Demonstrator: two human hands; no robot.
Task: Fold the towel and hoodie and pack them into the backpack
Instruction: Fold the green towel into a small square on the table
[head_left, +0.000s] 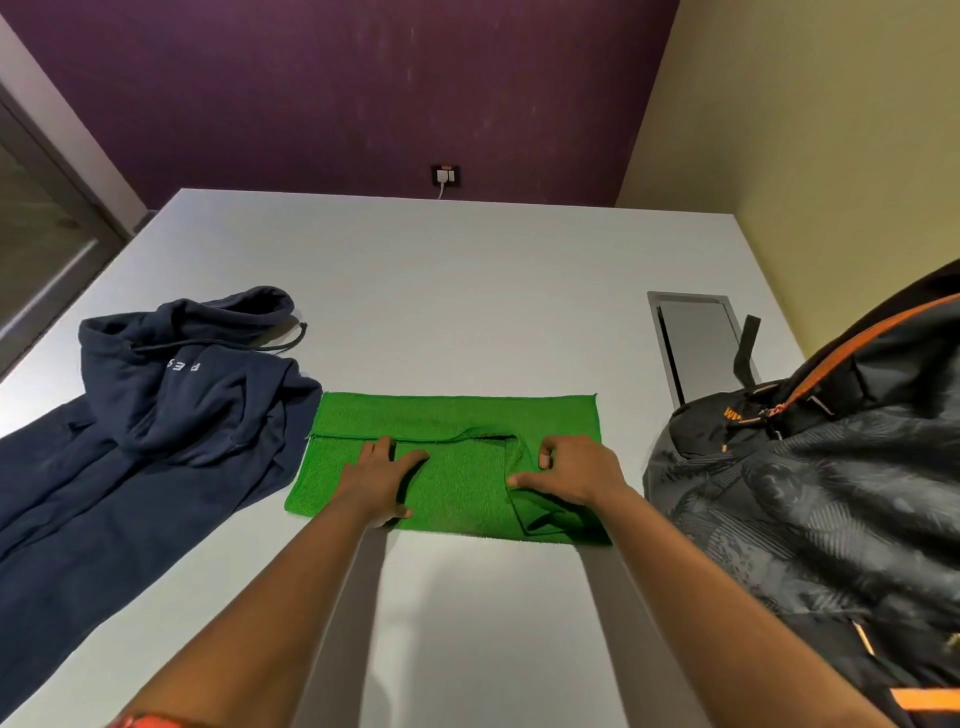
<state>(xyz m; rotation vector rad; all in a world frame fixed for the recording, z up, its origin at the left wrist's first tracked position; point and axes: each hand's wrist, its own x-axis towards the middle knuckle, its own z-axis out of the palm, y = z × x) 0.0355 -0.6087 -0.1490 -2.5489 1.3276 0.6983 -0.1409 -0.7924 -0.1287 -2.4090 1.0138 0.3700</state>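
I have the green towel (447, 467) lying in the middle of the tabletop (467, 301), partly folded, its near layer turned up short of the far edge. My left hand (382, 480) lies flat and released on the left part, pinning it. My right hand (574, 475) has its grip pinched on a loose flap of towel at the right side, where the cloth bunches toward the near corner.

To do this fold well, I judge the left palm should hold its place as an anchor while the right draws the flap across, keeping the edges lined up with the far hem. That rumpled near-right corner needs smoothing first, or the crease will set crooked.

The navy hoodie (156, 415) lies crumpled on the left, just beside the towel and not yet folded. The black-and-orange backpack (810, 493) sits on the right, near the towel; I cannot tell whether its zip is open.

The tabletop is pale, smooth and bare elsewhere, with an inset panel (698, 343) behind the backpack. Beyond are a purple wall with a socket (445, 175) and a yellowish side wall.
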